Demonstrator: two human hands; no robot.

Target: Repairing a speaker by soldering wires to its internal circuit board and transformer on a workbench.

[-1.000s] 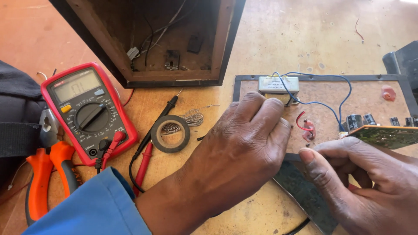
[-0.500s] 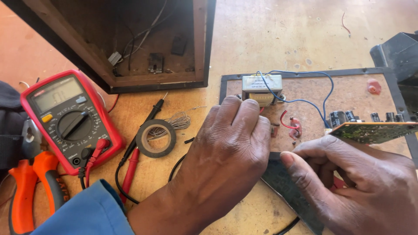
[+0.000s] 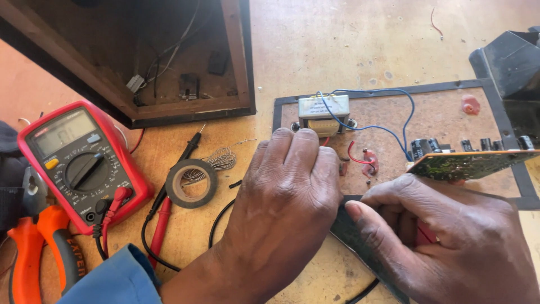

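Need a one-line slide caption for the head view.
Both hands, left hand and right hand, work at a panel carrying a transformer, beside a red multimeter and tape roll.

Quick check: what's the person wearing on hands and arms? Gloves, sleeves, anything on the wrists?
No gloves: both the left hand and the right hand are bare, with no rings showing. A blue sleeve covers the left forearm, its cuff back from the wrist. The right wrist is out of frame.

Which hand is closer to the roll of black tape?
Left. The left hand lies just right of the roll of black tape, not touching it. The right hand is farther right, beyond the left hand.
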